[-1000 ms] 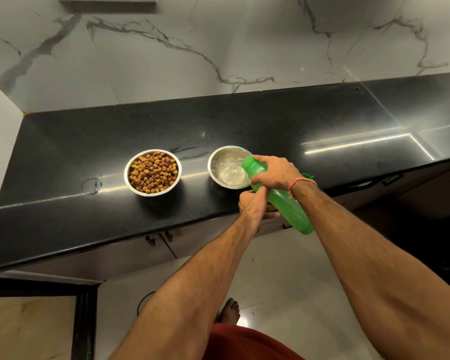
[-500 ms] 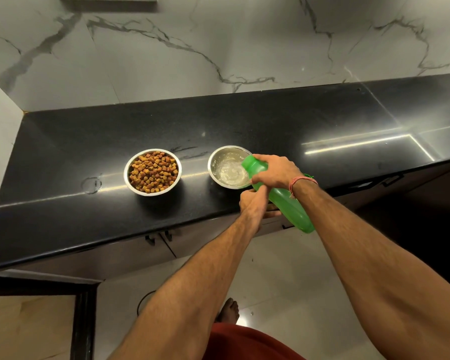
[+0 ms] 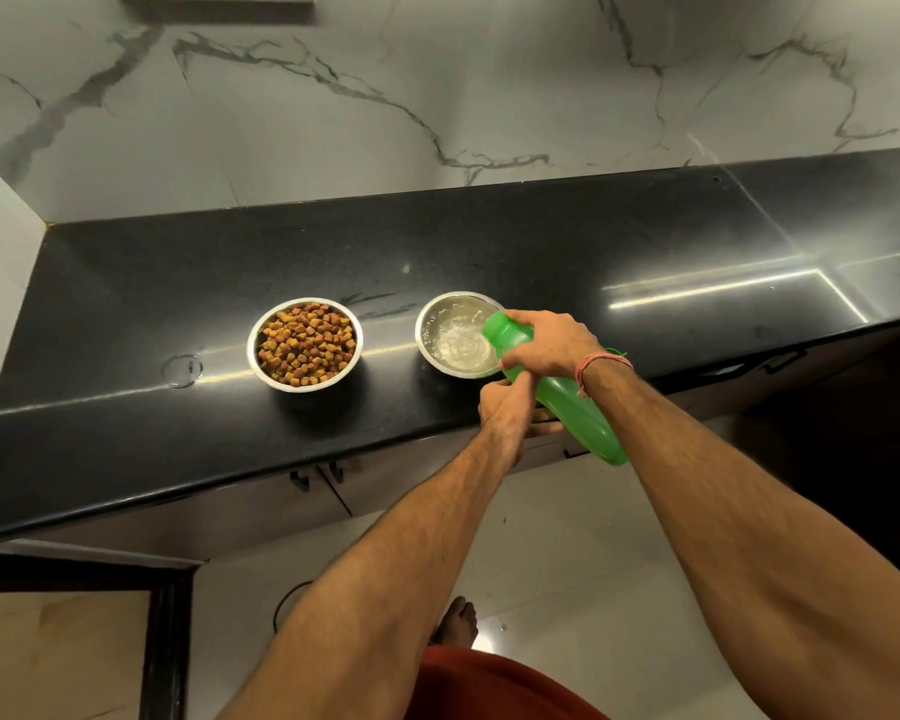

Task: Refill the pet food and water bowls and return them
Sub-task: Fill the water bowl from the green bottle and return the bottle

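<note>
Black granite counter (image 3: 489, 241), marble wall behind: water pour in progress.
Right hand (image 3: 552, 343) grips green bottle (image 3: 567, 397) near its neck, tilted mouth-down over the water bowl (image 3: 455, 337), which shows rippling water. Left hand (image 3: 505, 407) sits curled under the bottle, probably steadying it; its grip is hidden. Food bowl (image 3: 305, 344) stands just beside, full of kibble. Next: level the bottle before overflow, then carry both bowls back.

White veined marble wall (image 3: 385, 96) behind black countertop (image 3: 178, 283).
</note>
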